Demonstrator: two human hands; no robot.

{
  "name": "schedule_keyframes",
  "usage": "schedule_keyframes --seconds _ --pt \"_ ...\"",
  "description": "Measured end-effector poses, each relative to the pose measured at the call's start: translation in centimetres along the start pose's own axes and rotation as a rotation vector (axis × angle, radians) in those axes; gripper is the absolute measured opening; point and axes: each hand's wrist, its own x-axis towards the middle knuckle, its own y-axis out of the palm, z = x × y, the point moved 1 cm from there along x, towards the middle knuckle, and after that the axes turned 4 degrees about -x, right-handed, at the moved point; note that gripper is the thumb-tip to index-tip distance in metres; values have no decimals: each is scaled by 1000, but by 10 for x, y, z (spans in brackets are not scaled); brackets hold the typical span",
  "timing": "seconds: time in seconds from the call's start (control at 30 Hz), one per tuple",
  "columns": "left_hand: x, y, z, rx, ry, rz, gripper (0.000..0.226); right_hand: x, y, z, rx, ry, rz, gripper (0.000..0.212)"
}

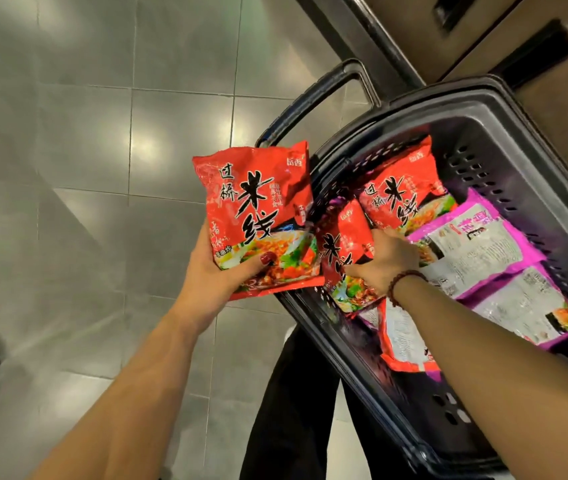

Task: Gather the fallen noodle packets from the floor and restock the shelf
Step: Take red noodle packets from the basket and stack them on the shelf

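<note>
My left hand (218, 271) grips the bottom of a red noodle packet (258, 209) and holds it up beside the basket. My right hand (384, 261) reaches into the dark plastic basket (504, 140) and grips a second red packet (339, 258) at its left wall. A third red packet (403, 192) lies further back in the basket. Two purple packets (476, 244) (531, 306) lie face down on the right. Under my right forearm another red packet (403, 341) shows its back.
The basket's black handle (313, 98) sticks out toward the grey tiled floor (85, 133). A brown shelf unit (483, 39) with dark slots runs along the top right. My dark trouser leg (296, 403) shows below the basket.
</note>
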Motion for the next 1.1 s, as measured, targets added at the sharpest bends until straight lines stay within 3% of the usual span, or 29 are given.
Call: schedule_keyframes --seconds 0.1,0.27,0.37,0.6,0.73,0.9,1.0,1.1 --pt "-4 4 -3 -4 4 -7 59 -8 1 -5 125 -27 -26 47" --pt "-14 9 -8 14 11 -24 58 -36 -13 -23 488 -17 -74 42" --pt "-27 15 -15 18 3 -11 56 -72 -41 -31 733 -18 -139 27" --pt "-93 31 -84 32 35 39 50 -192 -115 -30 1149 24 -245 33" --pt "-132 34 -144 29 80 116 48 -266 -156 -30 1290 36 -390 29" --pt "-179 43 -220 34 174 289 64 -351 -199 -27 1413 47 -553 42" --pt "-203 52 -256 17 250 360 81 -393 -221 -29 1462 30 -699 28" --pt "-225 65 -278 -18 302 423 90 -426 -238 -39 1492 51 -806 28"
